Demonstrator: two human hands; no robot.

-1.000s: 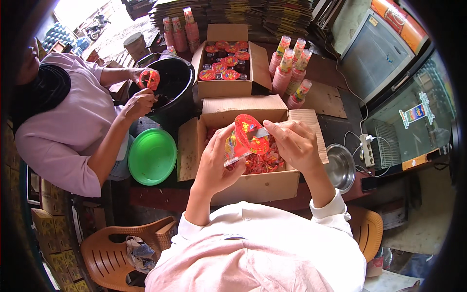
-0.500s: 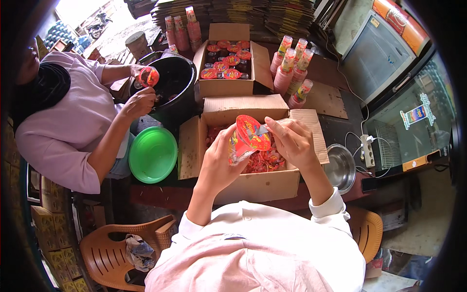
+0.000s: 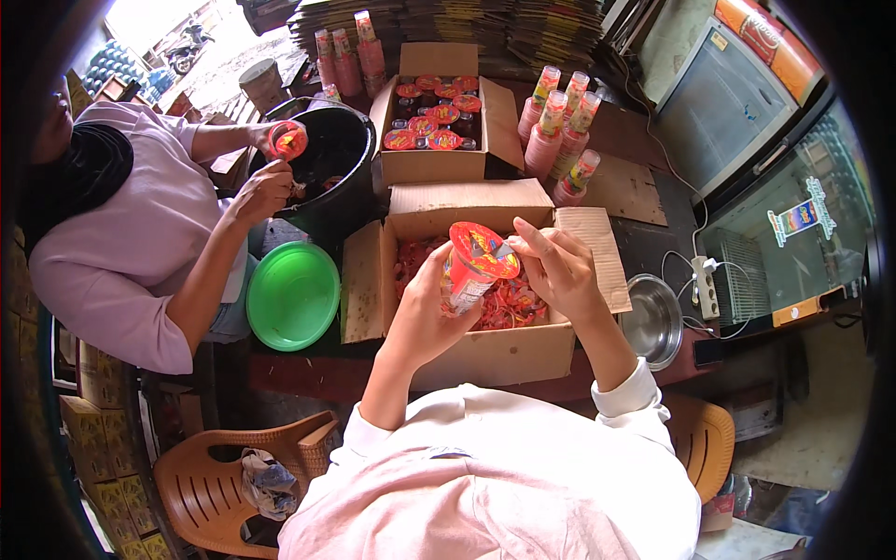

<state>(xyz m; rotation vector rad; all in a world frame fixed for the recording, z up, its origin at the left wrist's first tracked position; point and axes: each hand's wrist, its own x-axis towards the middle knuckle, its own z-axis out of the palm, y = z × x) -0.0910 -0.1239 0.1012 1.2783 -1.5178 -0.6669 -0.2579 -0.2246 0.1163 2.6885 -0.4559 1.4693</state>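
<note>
My left hand (image 3: 422, 313) is wrapped round a clear plastic cup (image 3: 469, 286) with a red and yellow film lid (image 3: 474, 241), tilted slightly. At the right edge of that lid, my right hand (image 3: 567, 278) pinches a small flat grey piece (image 3: 504, 251) that looks like a blade, its index finger raised. Both hands are above an open cardboard box (image 3: 495, 362) with red plastic scraps (image 3: 509, 311) inside. How far the grey piece touches the film is too small to tell.
Left of the box stand a green basin (image 3: 294, 297) and a black bucket (image 3: 359, 154), where a co-worker (image 3: 131, 233) holds another red-lidded cup (image 3: 287, 141). Behind is a carton (image 3: 434, 168) of lidded cups. Stacked cups (image 3: 544, 149) and a steel bowl (image 3: 653, 322) are to the right.
My left hand has turned the cup more upright, showing more of its side. My right index finger has lifted, and the right hand has shifted slightly. The co-worker's hands moved a little.
</note>
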